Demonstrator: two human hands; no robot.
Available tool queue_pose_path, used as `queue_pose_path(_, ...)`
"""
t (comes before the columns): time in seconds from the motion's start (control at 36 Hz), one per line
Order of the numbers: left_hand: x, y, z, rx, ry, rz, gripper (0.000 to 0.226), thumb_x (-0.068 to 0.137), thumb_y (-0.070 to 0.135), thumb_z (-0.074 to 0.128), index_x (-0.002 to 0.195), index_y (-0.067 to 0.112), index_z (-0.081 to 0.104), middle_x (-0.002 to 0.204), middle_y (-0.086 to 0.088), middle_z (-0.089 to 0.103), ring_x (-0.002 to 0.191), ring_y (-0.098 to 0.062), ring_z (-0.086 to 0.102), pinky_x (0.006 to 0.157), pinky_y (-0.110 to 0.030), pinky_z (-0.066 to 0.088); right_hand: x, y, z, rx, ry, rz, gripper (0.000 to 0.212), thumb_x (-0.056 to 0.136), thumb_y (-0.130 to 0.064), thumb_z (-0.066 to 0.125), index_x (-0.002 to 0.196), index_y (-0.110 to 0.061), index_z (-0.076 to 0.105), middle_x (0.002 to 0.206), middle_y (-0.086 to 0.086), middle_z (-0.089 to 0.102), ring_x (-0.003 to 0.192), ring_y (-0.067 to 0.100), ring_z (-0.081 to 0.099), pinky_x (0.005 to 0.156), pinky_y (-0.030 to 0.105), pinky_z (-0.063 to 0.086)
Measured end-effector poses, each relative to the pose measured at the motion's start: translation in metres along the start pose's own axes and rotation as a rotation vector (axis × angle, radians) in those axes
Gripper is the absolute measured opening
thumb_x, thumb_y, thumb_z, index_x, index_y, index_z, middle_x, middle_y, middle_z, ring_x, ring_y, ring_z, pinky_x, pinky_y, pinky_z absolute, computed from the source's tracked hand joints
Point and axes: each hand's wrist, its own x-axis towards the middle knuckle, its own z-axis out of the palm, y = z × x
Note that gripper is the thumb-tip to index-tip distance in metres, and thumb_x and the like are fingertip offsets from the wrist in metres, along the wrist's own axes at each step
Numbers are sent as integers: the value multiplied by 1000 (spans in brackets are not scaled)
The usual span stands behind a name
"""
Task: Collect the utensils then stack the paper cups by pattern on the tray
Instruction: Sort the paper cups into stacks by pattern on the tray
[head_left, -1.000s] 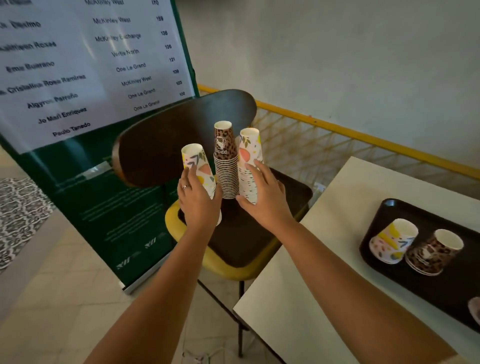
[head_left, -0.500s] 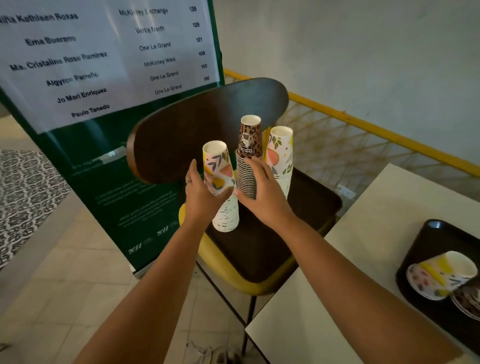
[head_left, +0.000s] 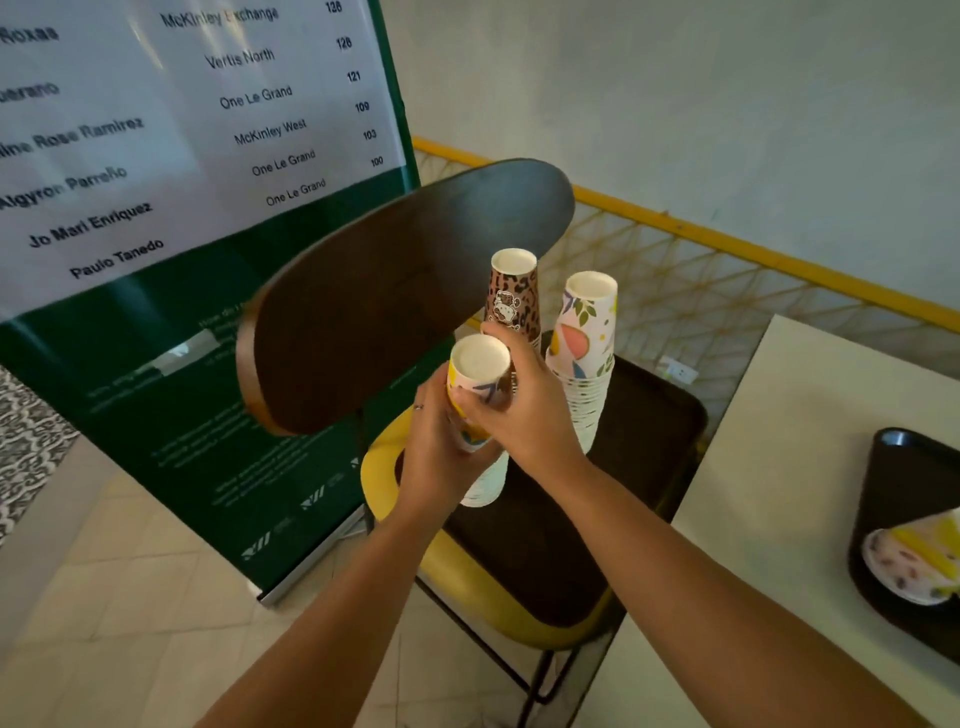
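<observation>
Your left hand (head_left: 441, 447) and right hand (head_left: 524, 410) both grip the yellow-patterned cup stack (head_left: 480, 415) over the chair seat (head_left: 545, 545), beside the leopard-print stack (head_left: 514, 296) and floral stack (head_left: 584, 358). A cup (head_left: 914, 564) lies on the tabletop tray (head_left: 893, 467).

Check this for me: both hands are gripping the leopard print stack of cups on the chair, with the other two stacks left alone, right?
Not quite. In the head view, both the left hand and right hand grip the yellow floral stack, not the leopard print stack, which stands behind it on the chair.
</observation>
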Motion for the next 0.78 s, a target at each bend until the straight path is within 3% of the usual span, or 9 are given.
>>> queue_pose_path(0.06,-2,-4,0,-12,-51,21,94,64,18,85,136,27,25,132,16,38,121,11,31,95,3,29,-5,4,0,12,45,-9,61,76,-33,72,129,-14,47,123,-1,56,117,8,51,95,18,44)
queue_pose_path(0.14,-6,-23,2,4,-129,-44,104,60,32,87,137,40,18,142,13,37,133,-5,34,105,-17,35,-11,9,-7,39,126,16,58,75,-41,64,125,-16,48,119,-4,57,113,3,51,93,15,44)
queue_pose_path(0.22,-11,-51,8,11,-238,-246,113,56,38,88,145,30,19,151,6,31,139,-17,31,110,-40,36,-17,14,-13,49,182,51,59,74,-43,63,125,-19,46,118,-9,56,114,1,52,94,20,47)
queue_pose_path(0.31,-15,-73,15,53,-313,-298,121,49,51,85,147,26,19,151,5,31,140,-21,28,110,-52,34,-22,17,-17,35,202,85,56,73,-44,64,122,-35,40,115,-24,51,113,-8,50,92,14,47)
queue_pose_path(0.39,-15,-84,24,43,-369,-300,117,48,46,87,145,25,24,149,3,34,139,-20,30,111,-50,33,-25,18,-19,35,225,114,56,72,-44,65,120,-42,35,112,-30,49,111,-10,50,87,8,45)
queue_pose_path(0.56,-13,-88,39,-55,-357,-290,101,59,17,89,140,24,29,135,8,44,129,-12,38,100,-25,35,-33,21,-22,22,248,169,57,72,-46,65,120,-43,34,115,-27,49,115,-3,51,90,16,48)
queue_pose_path(0.67,-9,-85,41,-36,-336,-273,92,60,14,87,137,16,37,132,-2,52,127,-20,45,94,-25,39,-38,23,-26,12,252,196,61,76,-25,74,125,-30,37,116,-17,53,116,4,53,93,22,50)
queue_pose_path(0.78,-11,-80,42,-41,-352,-249,91,56,16,90,133,18,41,125,1,56,121,-18,49,91,-26,43,-42,16,-35,7,291,200,60,76,-17,75,123,-26,39,114,-13,54,111,4,55,87,13,49)
